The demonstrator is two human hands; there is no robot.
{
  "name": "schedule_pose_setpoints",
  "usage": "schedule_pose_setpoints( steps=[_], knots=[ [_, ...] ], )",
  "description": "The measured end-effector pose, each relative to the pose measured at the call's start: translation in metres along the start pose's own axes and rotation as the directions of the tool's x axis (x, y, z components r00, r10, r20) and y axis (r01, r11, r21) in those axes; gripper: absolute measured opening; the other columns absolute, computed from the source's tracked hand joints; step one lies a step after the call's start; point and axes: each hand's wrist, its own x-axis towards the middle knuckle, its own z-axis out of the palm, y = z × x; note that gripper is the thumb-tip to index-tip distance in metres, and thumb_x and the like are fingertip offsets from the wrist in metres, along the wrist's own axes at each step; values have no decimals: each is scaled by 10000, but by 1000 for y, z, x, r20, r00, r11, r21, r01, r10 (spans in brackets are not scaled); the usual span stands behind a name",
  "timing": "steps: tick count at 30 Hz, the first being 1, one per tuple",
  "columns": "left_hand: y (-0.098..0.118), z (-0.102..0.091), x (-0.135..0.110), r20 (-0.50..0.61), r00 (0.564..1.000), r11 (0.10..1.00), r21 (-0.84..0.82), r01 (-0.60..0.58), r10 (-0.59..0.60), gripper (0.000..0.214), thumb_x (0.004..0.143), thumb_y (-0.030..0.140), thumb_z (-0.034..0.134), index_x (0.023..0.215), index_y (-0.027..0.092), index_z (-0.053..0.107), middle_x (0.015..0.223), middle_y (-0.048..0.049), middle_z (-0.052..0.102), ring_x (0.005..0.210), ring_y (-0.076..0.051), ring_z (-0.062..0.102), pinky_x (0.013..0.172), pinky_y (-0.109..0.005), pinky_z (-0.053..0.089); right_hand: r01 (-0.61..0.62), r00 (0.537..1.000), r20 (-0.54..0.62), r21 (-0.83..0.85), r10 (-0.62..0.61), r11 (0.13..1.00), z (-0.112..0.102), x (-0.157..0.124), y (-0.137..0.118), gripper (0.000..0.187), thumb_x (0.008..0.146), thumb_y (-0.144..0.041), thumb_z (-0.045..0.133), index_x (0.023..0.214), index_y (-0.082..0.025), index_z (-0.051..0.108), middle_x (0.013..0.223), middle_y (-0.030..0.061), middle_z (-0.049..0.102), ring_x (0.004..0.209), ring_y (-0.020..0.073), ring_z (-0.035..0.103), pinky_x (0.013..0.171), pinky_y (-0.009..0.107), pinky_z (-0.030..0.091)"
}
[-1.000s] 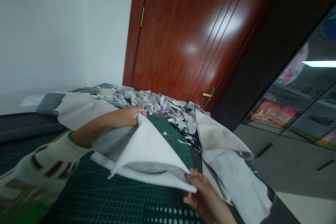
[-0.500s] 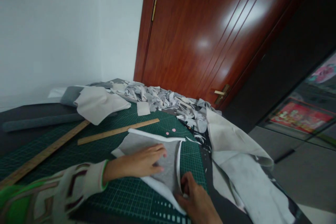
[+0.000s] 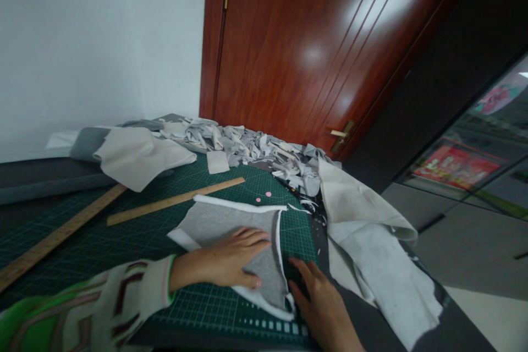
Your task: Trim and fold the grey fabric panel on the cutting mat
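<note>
A grey fabric piece with a white backing edge (image 3: 223,228) lies flat on the green cutting mat (image 3: 198,308). My left hand (image 3: 235,258) rests palm down on it, fingers spread slightly and holding nothing. My right hand (image 3: 317,302) lies just beside the fabric's lower right edge, its fingers open and touching the edge or very close to it. Part of the fabric is hidden under my left hand.
Two wooden rulers (image 3: 173,201) lie on the mat, with a longer one (image 3: 58,236) at left. A heap of grey-white scraps (image 3: 243,146) lies beyond, a beige cloth (image 3: 136,154) at left, and large white-grey cloth (image 3: 371,247) at right. A wooden door (image 3: 289,49) stands behind.
The fabric, lifted and folded between both hands a second ago, now lies flat on the mat. My left hand has moved onto it, and my right hand has let go of its edge.
</note>
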Motion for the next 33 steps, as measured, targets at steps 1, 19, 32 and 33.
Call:
schedule_pose_setpoints(
  steps=[1,19,32,33],
  knots=[
    [0,1,2,-2,1000,1000,3,-12,12,730,825,509,667,1436,183,436,1533,-161,401,1422,-322,328,1156,-472,251,8,1000,-10,1,-8,1000,1,0,1,430,923,-185,440,1341,-174,539,1172,154,630,1011,293,671,883,435,538],
    [7,23,27,33,999,998,51,-23,21,1076,756,746,593,1535,116,200,1603,-187,212,1485,-308,153,1197,-522,58,125,992,-25,140,-122,982,-10,2,6,432,941,-147,351,1268,-213,626,1061,126,648,951,247,671,857,387,522],
    [19,19,30,93,994,996,77,45,-52,1144,722,776,581,1529,65,193,1608,-207,156,1494,-311,81,1196,-536,25,179,983,12,98,-181,979,-16,-6,2,438,950,-146,375,1276,-289,628,993,86,652,882,218,676,800,340,524],
    [19,20,30,91,995,996,70,45,-52,1148,717,778,584,1529,67,194,1609,-209,153,1493,-318,81,1195,-544,27,177,984,10,103,-179,979,-17,-7,3,443,951,-137,366,1268,-290,634,987,83,655,882,217,678,798,338,520]
  ],
)
